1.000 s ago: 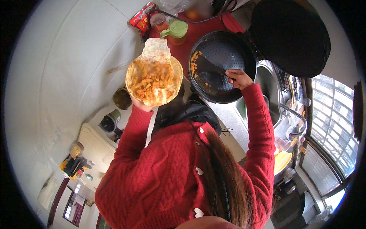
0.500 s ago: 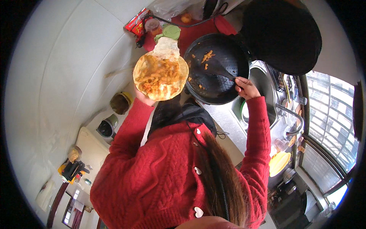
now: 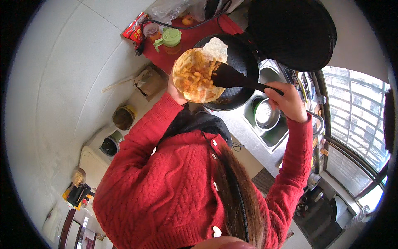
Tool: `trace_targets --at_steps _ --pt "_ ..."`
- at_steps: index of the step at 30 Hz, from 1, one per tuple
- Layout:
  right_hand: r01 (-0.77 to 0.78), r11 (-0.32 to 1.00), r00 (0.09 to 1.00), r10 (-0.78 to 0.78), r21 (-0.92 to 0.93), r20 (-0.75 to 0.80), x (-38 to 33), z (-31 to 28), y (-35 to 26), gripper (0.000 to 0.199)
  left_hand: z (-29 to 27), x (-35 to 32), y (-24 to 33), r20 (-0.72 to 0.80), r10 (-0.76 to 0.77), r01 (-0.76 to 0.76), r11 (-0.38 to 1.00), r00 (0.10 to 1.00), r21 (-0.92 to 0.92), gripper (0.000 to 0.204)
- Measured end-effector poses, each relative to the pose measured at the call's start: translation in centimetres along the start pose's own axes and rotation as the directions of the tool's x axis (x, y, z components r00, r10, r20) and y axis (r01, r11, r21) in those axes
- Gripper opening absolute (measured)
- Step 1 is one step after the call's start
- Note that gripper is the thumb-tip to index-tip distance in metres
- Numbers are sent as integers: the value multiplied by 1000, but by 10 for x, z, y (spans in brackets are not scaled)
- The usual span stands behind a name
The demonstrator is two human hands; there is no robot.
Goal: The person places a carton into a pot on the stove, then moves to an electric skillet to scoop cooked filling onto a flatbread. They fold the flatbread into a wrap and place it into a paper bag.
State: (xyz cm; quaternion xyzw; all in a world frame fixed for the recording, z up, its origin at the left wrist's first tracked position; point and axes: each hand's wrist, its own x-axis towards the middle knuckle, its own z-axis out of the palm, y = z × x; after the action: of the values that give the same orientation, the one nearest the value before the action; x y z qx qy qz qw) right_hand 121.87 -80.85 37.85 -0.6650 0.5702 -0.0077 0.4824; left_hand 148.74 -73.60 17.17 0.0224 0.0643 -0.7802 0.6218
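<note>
My left hand (image 3: 175, 89) holds up a round plate (image 3: 187, 88) loaded with orange-yellow fried food and a thin flatbread (image 3: 214, 47) at its far edge. The plate is tilted over the left rim of a black frying pan (image 3: 241, 63). My right hand (image 3: 287, 101) grips the handle of a black spatula (image 3: 227, 76). Its blade rests against the food on the plate. Both of my arms are in red knitted sleeves.
A large black round lid (image 3: 290, 33) stands behind the pan. A steel sink (image 3: 277, 135) with a metal bowl (image 3: 264, 116) lies right of the pan. A green-lidded jar (image 3: 170, 40) and a red packet (image 3: 134, 29) sit on a red cloth. A window (image 3: 352, 124) is at right.
The plate has moved right and now sits over the pan's edge. The spatula has come up out of the pan and onto the food on the plate.
</note>
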Motion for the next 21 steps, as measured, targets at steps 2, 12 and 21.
trace_targets --at_steps 2,12,21 --pt "35 989 999 -40 -140 -34 -15 -3 -22 18 0 -1 -2 -45 9 -9 1000 999 1 53" --pt "190 901 890 -325 -390 -318 -46 20 -43 21 6 -5 -6 37 41 -40 999 998 -17 54" --pt "-117 885 969 201 452 -141 -24 -12 83 24 5 -26 20 -93 80 -72 994 993 82 66"
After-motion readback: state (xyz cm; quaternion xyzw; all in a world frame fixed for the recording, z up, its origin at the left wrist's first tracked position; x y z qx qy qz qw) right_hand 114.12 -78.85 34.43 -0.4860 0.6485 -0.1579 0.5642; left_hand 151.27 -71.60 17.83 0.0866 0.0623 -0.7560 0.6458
